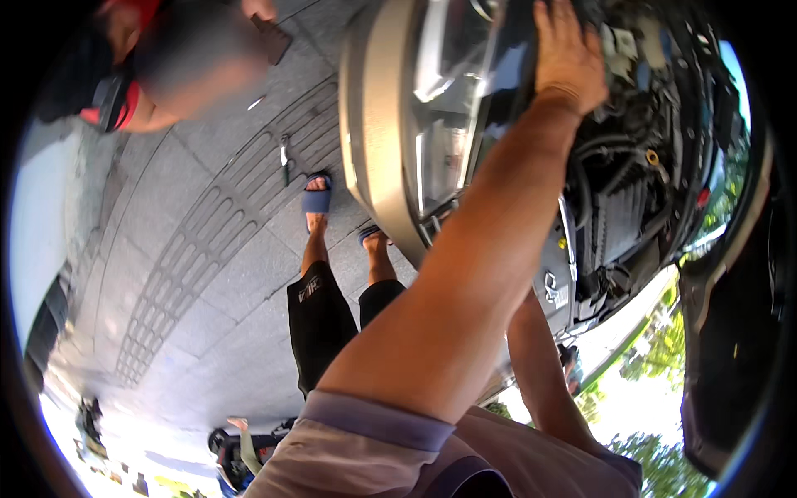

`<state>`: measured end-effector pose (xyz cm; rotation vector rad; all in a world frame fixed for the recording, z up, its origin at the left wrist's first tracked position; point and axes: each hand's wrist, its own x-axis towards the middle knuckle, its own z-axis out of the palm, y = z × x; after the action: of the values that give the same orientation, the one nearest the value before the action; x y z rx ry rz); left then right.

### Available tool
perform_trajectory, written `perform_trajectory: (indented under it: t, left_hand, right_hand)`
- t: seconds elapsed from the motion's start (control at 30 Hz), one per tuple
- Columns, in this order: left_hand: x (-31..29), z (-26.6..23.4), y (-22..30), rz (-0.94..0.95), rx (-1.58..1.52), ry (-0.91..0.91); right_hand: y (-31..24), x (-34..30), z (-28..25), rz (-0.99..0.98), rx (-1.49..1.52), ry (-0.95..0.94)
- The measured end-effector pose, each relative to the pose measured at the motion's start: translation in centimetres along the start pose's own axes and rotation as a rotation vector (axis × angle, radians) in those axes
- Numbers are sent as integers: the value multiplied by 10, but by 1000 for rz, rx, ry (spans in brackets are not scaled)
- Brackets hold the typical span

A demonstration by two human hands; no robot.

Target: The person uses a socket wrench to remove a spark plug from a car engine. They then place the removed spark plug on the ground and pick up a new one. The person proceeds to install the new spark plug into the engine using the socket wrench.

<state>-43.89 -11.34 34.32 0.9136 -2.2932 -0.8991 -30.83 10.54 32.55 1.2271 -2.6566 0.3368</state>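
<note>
Left hand [568, 58] lies flat, fingers spread, on the front edge of the open engine bay [631, 191], just above the headlight [444, 124]. Right hand can't be made out: that forearm [540, 365] runs toward the car's lower front and the hand is hidden. Bumper [374, 141] curves tan along the car's front edge. Raised hood [730, 332] closes in the right side. Pavement [191, 249] lies to the left, with a small tool [285, 158] lying on it, near the sandalled feet [316, 199]. Another person [141, 75] crouches well apart.

Left hand [567, 58] stretched forward, palm down; right hand hidden.
</note>
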Motion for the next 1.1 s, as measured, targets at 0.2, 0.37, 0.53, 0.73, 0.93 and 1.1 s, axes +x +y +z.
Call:
perform_trajectory:
  t: [0.2, 0.37, 0.53, 0.73, 0.93, 1.1]
  left_hand:
    - [6, -5, -10, 131, 91, 262]
    - [7, 6, -3, 158, 354, 133]
    - [10, 7, -9, 199, 406, 149]
    - [13, 10, -15, 208, 511, 165]
    - [8, 3, 3, 186, 446, 97]
    - [8, -13, 3, 147, 458, 89]
  right_hand:
    - [-21, 31, -2, -23, 116, 114]
    - [-16, 28, -7, 21, 151, 125]
    - [-17, 26, -5, 50, 222, 90]
    - [-10, 29, -26, 63, 416, 140]
    - [27, -18, -86, 282, 477, 48]
    - [93, -23, -116, 478, 491, 125]
